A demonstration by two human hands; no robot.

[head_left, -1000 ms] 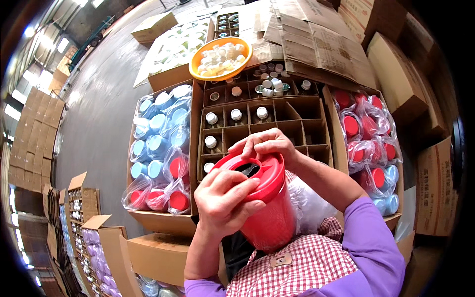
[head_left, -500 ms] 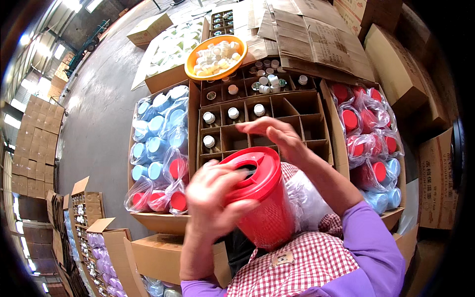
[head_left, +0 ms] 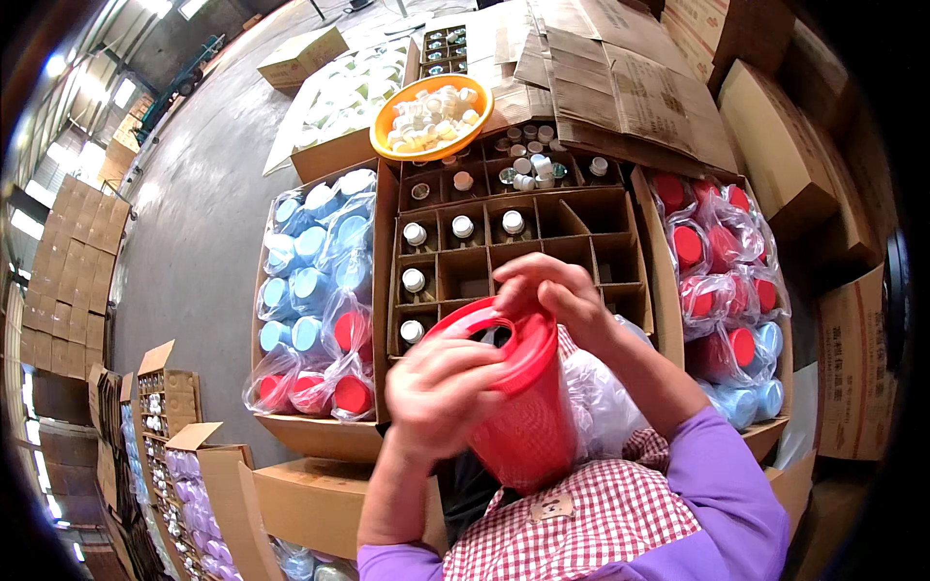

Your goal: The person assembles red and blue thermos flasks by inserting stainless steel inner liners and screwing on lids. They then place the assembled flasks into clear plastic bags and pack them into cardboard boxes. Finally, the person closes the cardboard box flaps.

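A warehouse or packing hall: bare concrete floor (head_left: 194, 223), flattened cardboard sheets (head_left: 620, 77) piled behind the divided carton (head_left: 513, 252), stacked boxes (head_left: 58, 281) far left of it, bagged blue and red lidded containers (head_left: 315, 290) in open cartons on both sides of it.

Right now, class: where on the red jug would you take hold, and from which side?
Probably the body of the red jug, from below and its left: it tapers downward and tilts, and that wall is bare. The left hand and right hand already crowd its rim.
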